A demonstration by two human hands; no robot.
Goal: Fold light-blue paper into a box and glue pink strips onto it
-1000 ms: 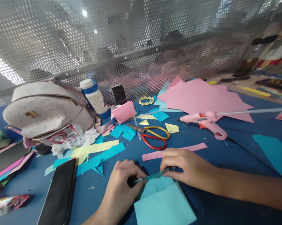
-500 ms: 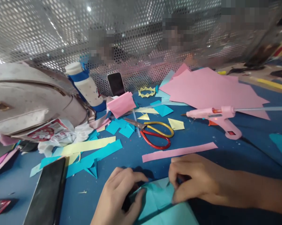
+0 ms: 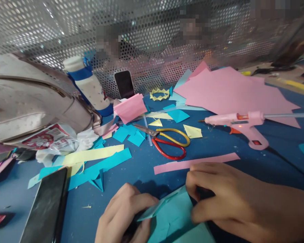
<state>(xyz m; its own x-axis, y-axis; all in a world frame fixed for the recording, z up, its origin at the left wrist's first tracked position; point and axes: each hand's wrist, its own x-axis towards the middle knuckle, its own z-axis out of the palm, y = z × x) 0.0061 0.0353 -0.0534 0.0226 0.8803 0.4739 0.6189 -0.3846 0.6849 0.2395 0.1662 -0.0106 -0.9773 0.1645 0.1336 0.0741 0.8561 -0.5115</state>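
Observation:
A folded piece of teal paper (image 3: pixel 173 214) lies at the bottom of the view, its top edge raised like a flap. My left hand (image 3: pixel 128 214) grips its left edge, thumb on the near side and fingers behind. On the right edge, my right hand (image 3: pixel 217 195) pinches the paper between thumb and bent fingers. Just beyond my hands lies a pink paper strip (image 3: pixel 177 166). Scissors (image 3: pixel 164 141) with one yellow and one red handle rest past the strip. The paper's lower part is cut off by the frame.
To the right lies a pink glue gun (image 3: pixel 238 123) with a cord, near pink paper sheets (image 3: pixel 233 89). On the left are a dark phone (image 3: pixel 47 202), teal and yellow strips (image 3: pixel 101 168), a bag (image 3: pixel 28 98) and a bottle (image 3: pixel 88 84). A perforated metal panel (image 3: pixel 147 40) stands behind.
The teal paper's top flap has lifted and tilted upward between my hands. My left fingers have curled further round its left edge. The view has shifted slightly.

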